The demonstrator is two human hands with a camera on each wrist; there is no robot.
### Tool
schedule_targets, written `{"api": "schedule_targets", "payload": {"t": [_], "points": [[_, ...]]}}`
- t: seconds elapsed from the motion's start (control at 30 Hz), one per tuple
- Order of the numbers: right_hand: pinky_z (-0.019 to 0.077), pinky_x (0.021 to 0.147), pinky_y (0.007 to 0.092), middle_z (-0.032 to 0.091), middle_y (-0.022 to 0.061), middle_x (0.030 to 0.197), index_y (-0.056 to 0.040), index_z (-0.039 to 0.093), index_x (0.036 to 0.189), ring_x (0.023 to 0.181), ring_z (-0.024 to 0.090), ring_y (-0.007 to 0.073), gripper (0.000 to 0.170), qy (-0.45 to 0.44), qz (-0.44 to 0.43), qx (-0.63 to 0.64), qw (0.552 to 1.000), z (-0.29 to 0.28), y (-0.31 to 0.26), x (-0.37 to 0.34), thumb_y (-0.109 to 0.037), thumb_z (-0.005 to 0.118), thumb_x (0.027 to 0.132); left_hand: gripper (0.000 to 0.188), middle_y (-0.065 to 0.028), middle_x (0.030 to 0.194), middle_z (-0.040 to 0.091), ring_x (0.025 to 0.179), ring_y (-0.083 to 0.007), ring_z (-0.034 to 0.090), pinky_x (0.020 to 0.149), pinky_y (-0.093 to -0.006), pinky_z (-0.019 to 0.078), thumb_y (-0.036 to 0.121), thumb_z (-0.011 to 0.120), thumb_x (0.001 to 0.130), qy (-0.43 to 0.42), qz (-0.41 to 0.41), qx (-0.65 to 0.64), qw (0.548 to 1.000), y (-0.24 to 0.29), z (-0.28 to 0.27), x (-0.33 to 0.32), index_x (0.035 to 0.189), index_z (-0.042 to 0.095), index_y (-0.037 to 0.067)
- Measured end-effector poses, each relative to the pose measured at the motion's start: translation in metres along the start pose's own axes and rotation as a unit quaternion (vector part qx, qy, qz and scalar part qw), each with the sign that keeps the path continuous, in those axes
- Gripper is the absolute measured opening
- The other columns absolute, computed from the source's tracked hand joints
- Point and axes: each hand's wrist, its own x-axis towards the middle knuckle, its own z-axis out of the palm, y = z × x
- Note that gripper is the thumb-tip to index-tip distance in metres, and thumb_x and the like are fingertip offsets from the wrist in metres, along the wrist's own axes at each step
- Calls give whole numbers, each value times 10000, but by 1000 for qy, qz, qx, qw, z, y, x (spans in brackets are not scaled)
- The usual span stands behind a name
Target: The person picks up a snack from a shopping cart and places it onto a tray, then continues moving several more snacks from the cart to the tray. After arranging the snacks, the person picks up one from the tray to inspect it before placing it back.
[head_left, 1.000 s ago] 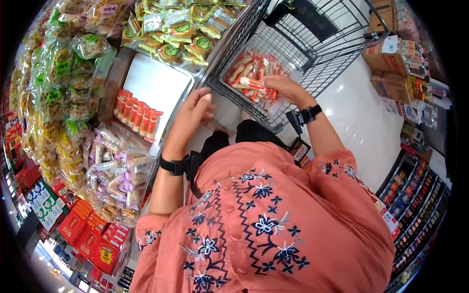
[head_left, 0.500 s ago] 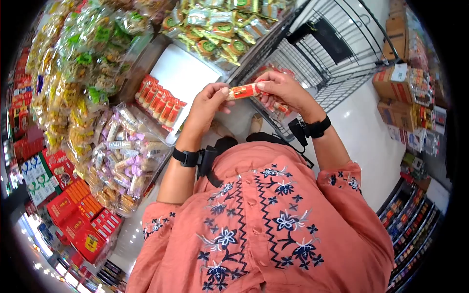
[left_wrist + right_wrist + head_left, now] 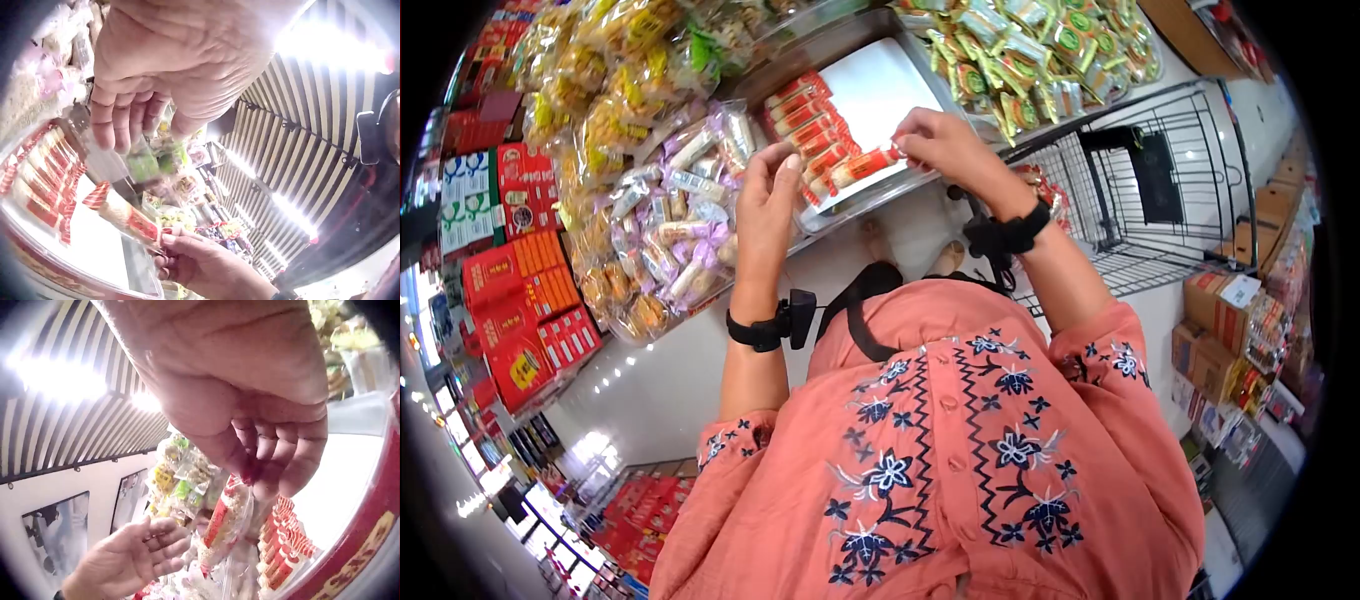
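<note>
The right hand (image 3: 950,152) pinches one end of a red-and-cream wrapped snack stick (image 3: 862,165) over the bin. In the right wrist view the same stick (image 3: 220,528) hangs from the thumb and fingertips of the right hand (image 3: 250,406). The left hand (image 3: 768,200) is at the bin's left edge, fingers loosely bent, holding nothing; the left wrist view shows that hand (image 3: 169,69) above the stick (image 3: 128,219), apart from it. Several matching sticks (image 3: 805,120) lie in a row on the white board (image 3: 880,85) in the bin.
Purple-wrapped snacks (image 3: 685,200) lie left of the bin and green-wrapped ones (image 3: 1050,50) right of it. A wire shopping cart (image 3: 1140,200) with red packets in it stands at the right. Cartons (image 3: 1220,310) are stacked beyond the cart.
The stick has moved from the cart, past both hands' grip, to over the bin. The left hand has let go of it. The view has turned, with the cart now farther right.
</note>
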Motion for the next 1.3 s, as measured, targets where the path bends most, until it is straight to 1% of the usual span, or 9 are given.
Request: {"api": "schedule_targets", "payload": {"t": [0.07,0.23,0.33,0.43,0.53,0.67,0.77,1.03,1.3], "points": [[459,585,245,637,22,742,-15,656,953,644,570,93,168,-21,6,-33,999,18,16,22,-164,606,891,343,-78,1153,626,1076,-169,638,838,-276,504,257,572,1020,6,3,10,1000,-7,-10,0,1247,571,-1],[453,565,295,615,42,676,-7,649,880,610,559,125,122,-39,35,-116,992,50,49,49,-113,636,823,318,-32,1039,622,879,-92,564,783,-249,483,225,591,1007,21,-44,-26,998,-18,-10,-10,1222,581,-10],[507,623,366,647,140,705,-12,646,899,643,635,243,193,-43,79,-183,979,60,59,56,-158,687,780,300,-28,1030,625,893,-108,597,805,-262,501,217,575,1016,-2,-50,-32,998,-40,-9,-9,1212,588,-9],[518,672,400,659,182,747,0,641,905,709,659,319,198,-28,63,-193,979,70,76,61,-154,668,784,300,-29,987,632,863,-101,598,790,-263,493,210,574,1013,-23,-29,68,997,-45,-6,-8,1201,589,-23],[519,723,434,671,219,792,10,640,921,780,664,388,198,7,59,-173,983,73,80,56,-149,647,803,302,-110,1007,676,899,-176,640,798,-314,502,199,562,1002,-46,5,138,989,-48,-3,-7,1194,590,-32],[517,787,463,674,231,869,7,629,959,864,654,411,201,36,18,-294,955,78,75,55,-141,633,823,309,-209,1039,685,938,-316,671,821,-389,509,211,559,984,-133,47,233,962,-45,4,-7,1177,599,-28],[513,814,477,665,221,918,-7,618,974,895,644,409,192,46,1,-344,938,81,77,54,-137,628,832,325,-246,1023,673,946,-395,656,830,-425,506,229,558,978,-164,9,251,954,-53,10,-5,1176,599,-26],[520,763,493,642,206,935,-33,610,960,865,642,407,173,87,-22,-394,915,86,76,46,-147,642,834,363,-280,1068,662,1006,-432,638,870,-457,495,238,546,976,-178,33,293,939,-64,18,-5,1225,583,-24],[520,724,454,650,195,898,-20,623,929,829,652,370,153,100,-80,-304,944,63,55,33,-148,635,847,355,-280,1094,659,1048,-424,630,896,-452,489,228,548,967,-192,12,310,931,-62,22,-6,1212,591,-26]]}}
